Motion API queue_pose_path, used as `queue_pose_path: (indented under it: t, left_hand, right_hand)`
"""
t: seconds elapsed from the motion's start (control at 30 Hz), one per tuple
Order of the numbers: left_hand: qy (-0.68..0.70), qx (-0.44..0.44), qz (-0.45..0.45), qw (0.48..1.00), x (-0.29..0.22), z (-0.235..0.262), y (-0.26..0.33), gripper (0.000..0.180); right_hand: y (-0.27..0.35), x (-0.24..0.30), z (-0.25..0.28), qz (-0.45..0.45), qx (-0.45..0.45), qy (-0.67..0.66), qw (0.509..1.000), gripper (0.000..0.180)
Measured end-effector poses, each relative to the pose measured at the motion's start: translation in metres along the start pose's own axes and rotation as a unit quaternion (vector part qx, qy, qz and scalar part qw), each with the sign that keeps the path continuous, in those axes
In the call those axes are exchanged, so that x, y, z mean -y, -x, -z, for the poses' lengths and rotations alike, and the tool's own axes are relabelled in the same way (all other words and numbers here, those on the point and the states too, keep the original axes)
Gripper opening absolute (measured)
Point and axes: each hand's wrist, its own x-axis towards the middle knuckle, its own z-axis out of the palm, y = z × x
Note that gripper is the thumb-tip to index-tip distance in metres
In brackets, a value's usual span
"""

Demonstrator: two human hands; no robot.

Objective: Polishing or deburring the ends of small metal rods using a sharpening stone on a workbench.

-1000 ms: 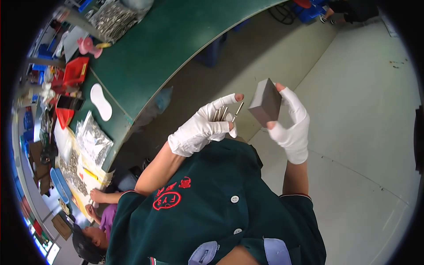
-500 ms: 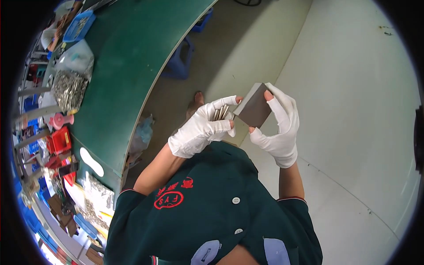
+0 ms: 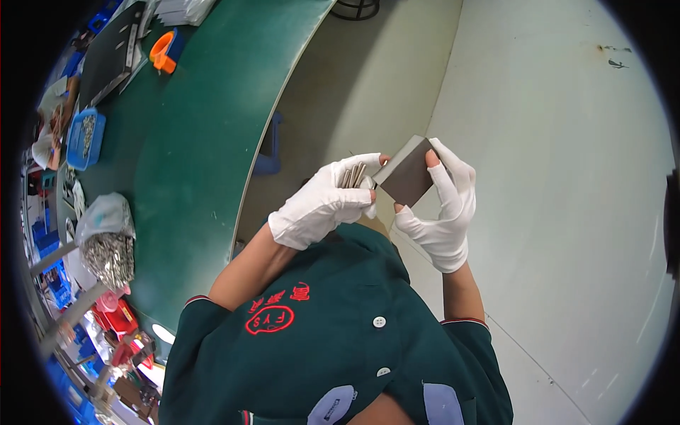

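In front of my chest, my right hand (image 3: pixel 448 205), in a white fingerless-tip glove, grips a flat grey rectangular block (image 3: pixel 409 176) with a dark broad face and a paler side. The thumb is at its lower edge and fingers are on the upper right. My left hand (image 3: pixel 319 200), gloved the same way, is curled round several slim shiny metal rods (image 3: pixel 353 177), whose ends stick up between thumb and fingers. The left fingertips are at the block's left corner; whether they press on it I cannot tell.
A green table (image 3: pixel 191 134) curves along the left. On it are a blue basket of small metal parts (image 3: pixel 86 138), a clear bag of metal pieces (image 3: pixel 108 256), an orange tape dispenser (image 3: pixel 164 53) and a black folder (image 3: pixel 110 57). A white wall (image 3: pixel 538 156) rises on the right.
The view has swung left along the table, bringing the folder and tape dispenser into sight. Both hands keep their holds on the rods and block, almost unmoved in front of me.
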Motion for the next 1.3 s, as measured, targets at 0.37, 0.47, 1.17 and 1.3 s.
queue_pose_path:
  t: [0.37,0.47,1.17,1.3]
  left_hand:
    - [-0.038,-0.028,0.025,0.999,-0.083,-0.026,-0.146,0.069]
    - [-0.026,-0.032,0.019,0.999,-0.108,-0.042,-0.201,0.069]
    - [0.041,-0.045,-0.011,0.998,-0.276,-0.065,-0.457,0.063]
    - [0.029,-0.038,-0.025,0.999,-0.324,-0.046,-0.496,0.06]
  right_hand:
    - [-0.102,-0.129,0.021,-0.029,0.004,-0.04,0.999,0.077]
    - [-0.137,-0.178,0.03,-0.002,-0.028,0.012,1.0,0.076]
    - [-0.356,-0.4,0.041,0.036,-0.061,0.071,0.995,0.074]
    - [-0.418,-0.432,0.03,-0.047,0.009,-0.086,0.995,0.073]
